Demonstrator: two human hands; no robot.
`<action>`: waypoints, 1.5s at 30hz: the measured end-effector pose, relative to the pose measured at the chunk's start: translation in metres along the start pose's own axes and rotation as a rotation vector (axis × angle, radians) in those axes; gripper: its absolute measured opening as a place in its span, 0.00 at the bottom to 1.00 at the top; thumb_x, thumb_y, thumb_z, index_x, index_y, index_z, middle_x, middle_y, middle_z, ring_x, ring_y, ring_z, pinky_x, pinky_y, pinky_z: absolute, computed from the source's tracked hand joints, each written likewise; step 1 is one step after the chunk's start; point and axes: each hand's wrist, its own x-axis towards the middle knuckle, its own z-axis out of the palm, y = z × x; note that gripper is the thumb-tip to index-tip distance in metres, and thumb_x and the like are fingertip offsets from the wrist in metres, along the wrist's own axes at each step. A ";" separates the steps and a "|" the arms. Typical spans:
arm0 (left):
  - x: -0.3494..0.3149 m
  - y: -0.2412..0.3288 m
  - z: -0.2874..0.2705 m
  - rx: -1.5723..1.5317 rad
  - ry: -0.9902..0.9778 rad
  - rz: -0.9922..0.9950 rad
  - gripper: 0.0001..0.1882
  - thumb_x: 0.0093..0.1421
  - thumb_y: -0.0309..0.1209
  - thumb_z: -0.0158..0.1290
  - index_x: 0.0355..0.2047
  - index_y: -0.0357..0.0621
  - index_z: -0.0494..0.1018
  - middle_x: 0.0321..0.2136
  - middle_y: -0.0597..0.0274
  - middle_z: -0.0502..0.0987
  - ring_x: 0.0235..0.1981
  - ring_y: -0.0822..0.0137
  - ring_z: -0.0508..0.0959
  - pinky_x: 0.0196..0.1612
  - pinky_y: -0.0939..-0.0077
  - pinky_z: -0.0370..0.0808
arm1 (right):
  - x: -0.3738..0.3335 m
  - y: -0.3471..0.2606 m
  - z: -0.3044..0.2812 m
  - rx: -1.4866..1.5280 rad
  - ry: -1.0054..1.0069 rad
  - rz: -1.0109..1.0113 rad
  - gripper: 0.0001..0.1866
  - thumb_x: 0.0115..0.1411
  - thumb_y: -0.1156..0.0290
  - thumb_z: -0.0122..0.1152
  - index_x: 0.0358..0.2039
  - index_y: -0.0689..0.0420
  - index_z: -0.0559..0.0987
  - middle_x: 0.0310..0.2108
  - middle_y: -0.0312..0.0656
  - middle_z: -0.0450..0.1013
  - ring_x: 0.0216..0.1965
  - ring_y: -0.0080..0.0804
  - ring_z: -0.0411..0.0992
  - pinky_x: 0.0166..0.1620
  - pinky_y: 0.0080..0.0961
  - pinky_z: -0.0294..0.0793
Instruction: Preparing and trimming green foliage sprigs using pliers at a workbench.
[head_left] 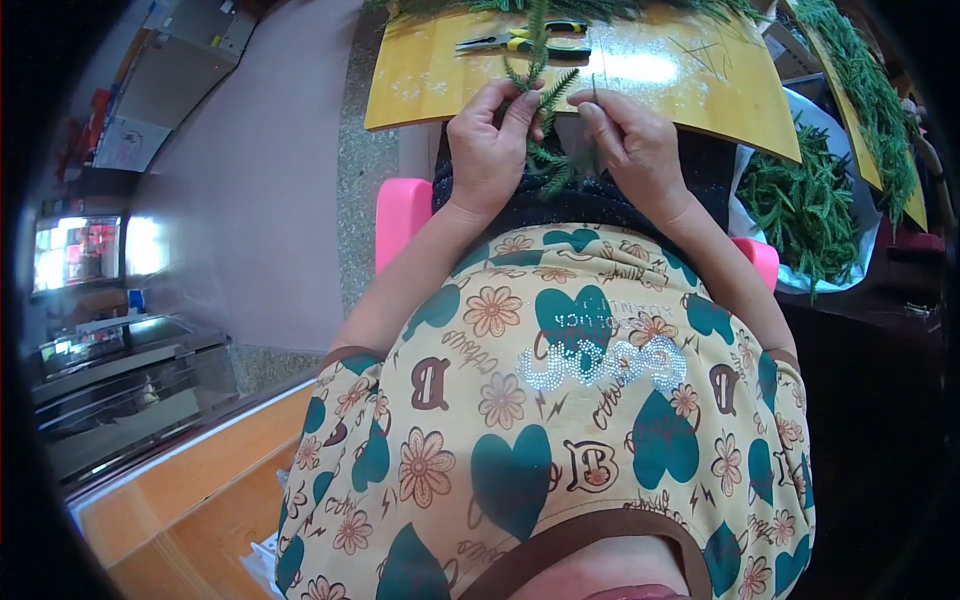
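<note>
My left hand (492, 145) is closed round a green artificial pine sprig (560, 92) at the table's near edge. Some of the sprig's needled tips rise above the fingers and others hang below them. Just to the right, my right hand (640, 150) has thumb and forefinger pinched together. A thin dark stem or wire (594, 83) stands up at those fingertips; its exact kind is too small to make out. Beyond my hands, long-nosed pliers (490, 43) with black and yellow handles lie on the yellow wooden table (430, 90).
More green branches (480, 6) lie along the table's far edge. Several thin loose pieces (705, 52) rest at its right. A white bag (860, 265) full of pine sprigs (800, 205) stands on the right, near a board heaped with greenery (855, 80). I sit on a pink chair (398, 220).
</note>
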 end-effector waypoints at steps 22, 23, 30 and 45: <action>-0.005 -0.008 0.000 0.204 -0.184 0.043 0.09 0.59 0.31 0.50 0.28 0.36 0.72 0.15 0.70 0.68 0.16 0.83 0.65 0.19 0.86 0.63 | -0.009 0.002 0.002 -0.401 -0.165 -0.101 0.06 0.49 0.75 0.56 0.30 0.57 0.74 0.24 0.46 0.72 0.25 0.43 0.73 0.26 0.32 0.72; -0.005 -0.007 0.000 0.203 -0.185 0.042 0.09 0.59 0.31 0.50 0.28 0.36 0.72 0.15 0.70 0.68 0.16 0.83 0.65 0.19 0.86 0.63 | -0.009 0.001 0.001 -0.429 -0.170 -0.120 0.06 0.49 0.75 0.57 0.30 0.57 0.74 0.24 0.46 0.72 0.25 0.42 0.73 0.26 0.31 0.72; 0.000 0.006 -0.004 0.094 -0.306 -0.213 0.11 0.61 0.33 0.48 0.26 0.38 0.72 0.16 0.71 0.69 0.15 0.83 0.65 0.18 0.87 0.61 | -0.008 0.004 -0.001 -0.425 -0.105 -0.244 0.09 0.44 0.75 0.58 0.30 0.58 0.73 0.23 0.43 0.72 0.24 0.40 0.73 0.25 0.29 0.72; 0.000 -0.003 -0.006 -0.015 -0.282 -0.260 0.07 0.59 0.29 0.49 0.31 0.37 0.70 0.18 0.70 0.69 0.15 0.81 0.67 0.18 0.87 0.65 | -0.002 -0.002 -0.008 -0.597 -0.120 -0.348 0.09 0.45 0.72 0.59 0.26 0.57 0.70 0.23 0.39 0.68 0.26 0.34 0.70 0.28 0.27 0.71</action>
